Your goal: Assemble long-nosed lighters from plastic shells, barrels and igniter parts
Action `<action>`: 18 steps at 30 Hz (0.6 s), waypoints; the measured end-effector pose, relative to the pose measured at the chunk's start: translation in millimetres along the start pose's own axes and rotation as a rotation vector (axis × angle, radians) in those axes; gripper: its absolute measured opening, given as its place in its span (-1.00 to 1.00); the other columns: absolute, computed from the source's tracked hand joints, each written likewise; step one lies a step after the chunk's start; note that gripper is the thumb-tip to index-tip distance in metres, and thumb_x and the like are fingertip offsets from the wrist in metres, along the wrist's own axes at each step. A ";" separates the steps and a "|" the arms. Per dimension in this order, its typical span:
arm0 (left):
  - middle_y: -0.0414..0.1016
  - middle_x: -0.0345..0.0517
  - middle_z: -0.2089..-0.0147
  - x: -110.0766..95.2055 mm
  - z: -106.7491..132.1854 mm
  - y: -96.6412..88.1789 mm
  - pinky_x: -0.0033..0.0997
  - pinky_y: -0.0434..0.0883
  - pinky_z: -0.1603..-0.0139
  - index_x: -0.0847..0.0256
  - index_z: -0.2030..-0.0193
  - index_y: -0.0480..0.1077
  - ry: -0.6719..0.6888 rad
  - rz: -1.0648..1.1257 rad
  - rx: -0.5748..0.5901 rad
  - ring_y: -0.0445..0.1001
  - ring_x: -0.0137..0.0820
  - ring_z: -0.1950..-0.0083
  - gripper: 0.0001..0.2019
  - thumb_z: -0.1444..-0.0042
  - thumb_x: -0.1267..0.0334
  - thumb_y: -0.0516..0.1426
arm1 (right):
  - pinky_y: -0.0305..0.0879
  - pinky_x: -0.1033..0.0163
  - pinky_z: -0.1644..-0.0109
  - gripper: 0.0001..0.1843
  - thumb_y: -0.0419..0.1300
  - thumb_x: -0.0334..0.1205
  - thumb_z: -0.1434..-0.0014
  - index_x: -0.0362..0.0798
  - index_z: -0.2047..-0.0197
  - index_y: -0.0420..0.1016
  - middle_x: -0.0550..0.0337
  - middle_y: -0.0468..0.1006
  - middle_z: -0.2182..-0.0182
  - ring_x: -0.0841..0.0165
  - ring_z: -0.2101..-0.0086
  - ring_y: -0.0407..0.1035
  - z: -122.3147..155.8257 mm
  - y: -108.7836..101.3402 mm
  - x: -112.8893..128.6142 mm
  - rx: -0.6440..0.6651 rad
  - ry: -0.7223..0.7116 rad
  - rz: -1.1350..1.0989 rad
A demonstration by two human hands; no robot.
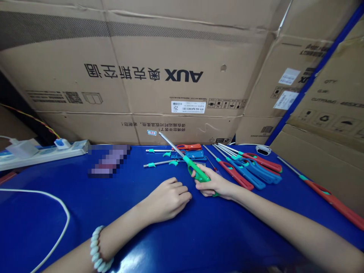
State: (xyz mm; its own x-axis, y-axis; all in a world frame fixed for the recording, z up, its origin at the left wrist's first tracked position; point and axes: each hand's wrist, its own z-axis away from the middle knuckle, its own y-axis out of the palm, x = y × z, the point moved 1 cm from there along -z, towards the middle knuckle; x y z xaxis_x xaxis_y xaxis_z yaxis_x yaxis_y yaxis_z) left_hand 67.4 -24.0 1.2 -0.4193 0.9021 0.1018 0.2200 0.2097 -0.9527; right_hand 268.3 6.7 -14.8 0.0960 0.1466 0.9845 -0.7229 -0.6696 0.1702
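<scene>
My right hand (213,184) is closed around the green handle of a long-nosed lighter (196,168), its metal tube slanting up and to the left. My left hand (169,199) rests on the blue table as a loose fist, its fingertips curled under. No object shows in it. Just beyond the hands lie lighter parts: a metal tube with green pieces (160,163), a blue handle shell (189,154) and a red handle shell (189,147). Partly behind my right hand is a slim screwdriver-like tool (212,163).
Several red and blue lighters (241,174) lie fanned out at right, with another red lighter (321,191) farther right. A smart band (263,150) sits behind. Cardboard (142,45) walls the back. At left are a power strip (48,153), a white cable (64,212) and a blurred-out object (109,161).
</scene>
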 end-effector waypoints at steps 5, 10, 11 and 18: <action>0.43 -0.14 0.39 0.4 0.1 0.7 -0.35 0.12 0.29 0.21 0.24 0.39 -0.002 0.014 0.004 0.34 -0.39 0.36 -0.72 -0.33 0.32 -0.12 | -0.02 0.48 0.66 -0.61 0.32 -0.20 -0.05 0.00 0.21 0.16 0.55 0.21 0.62 0.68 0.76 -0.08 0.1 1.4 -0.4 -0.002 -0.013 0.033; 0.42 -0.16 0.40 0.9 -0.1 1.3 -0.33 0.12 0.30 0.21 0.24 0.39 -0.002 0.011 -0.001 0.34 -0.39 0.37 -0.74 -0.33 0.31 -0.11 | -0.01 0.47 0.65 -0.60 0.32 -0.16 -0.05 0.00 0.23 0.13 0.55 0.22 0.61 0.68 0.76 -0.09 -0.8 0.7 -3.2 0.003 -0.024 0.033; 0.42 -0.16 0.40 1.0 -0.1 1.5 -0.33 0.12 0.30 0.21 0.24 0.39 -0.002 0.010 0.003 0.34 -0.39 0.37 -0.74 -0.33 0.31 -0.11 | -0.01 0.47 0.65 -0.60 0.32 -0.16 -0.05 0.00 0.23 0.13 0.55 0.22 0.61 0.68 0.76 -0.09 -1.0 0.5 -3.5 0.002 -0.021 0.033; 0.43 -0.15 0.38 0.2 -0.3 1.9 -0.33 0.11 0.29 0.21 0.25 0.39 0.000 0.001 0.018 0.33 -0.39 0.37 -0.73 -0.33 0.32 -0.11 | -0.01 0.47 0.65 -0.63 0.31 -0.21 -0.08 0.01 0.21 0.15 0.56 0.19 0.63 0.67 0.76 -0.09 -1.6 0.1 -2.4 0.041 -0.018 0.028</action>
State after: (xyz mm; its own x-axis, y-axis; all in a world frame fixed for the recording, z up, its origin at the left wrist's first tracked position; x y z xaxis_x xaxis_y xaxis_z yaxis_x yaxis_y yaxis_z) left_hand 67.9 -23.3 -0.5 -0.4194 0.9022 0.1006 0.2043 0.2018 -0.9579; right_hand 266.9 7.4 -17.2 0.0885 0.1141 0.9895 -0.6969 -0.7027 0.1433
